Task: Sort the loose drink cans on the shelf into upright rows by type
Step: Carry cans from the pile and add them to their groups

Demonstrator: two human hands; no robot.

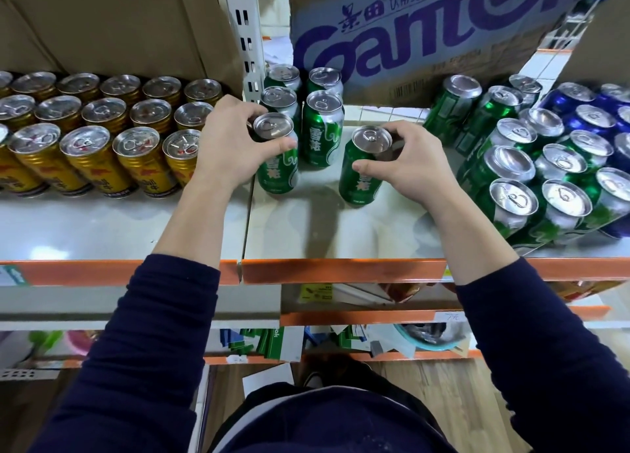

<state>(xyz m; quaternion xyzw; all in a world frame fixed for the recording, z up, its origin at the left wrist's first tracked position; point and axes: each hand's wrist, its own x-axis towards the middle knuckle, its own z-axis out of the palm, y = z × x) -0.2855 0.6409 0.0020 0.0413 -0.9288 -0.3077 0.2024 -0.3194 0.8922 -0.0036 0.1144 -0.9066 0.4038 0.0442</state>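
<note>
**Head view of the shelf (306, 227).** The left hand (228, 145) gripped the first green can (278, 173) near its rim, with the thumb on the front and the fingers (243, 109) curled round the back. This can stood upright at the front of two short rows of upright green cans (322, 128), just right of the slotted post (245, 36).

The right hand (412, 169) grasped the second green can (359, 179) in the same way. It was upright on the shelf, apart from the rows and a little to their right.

Gold cans (102, 138) stood in rows at the left. At the right a crowded group of leaning green cans (511, 176) pressed together — blue cans (586, 111) lay beyond them. A printed cardboard box (409, 33) sat at the back.
</note>
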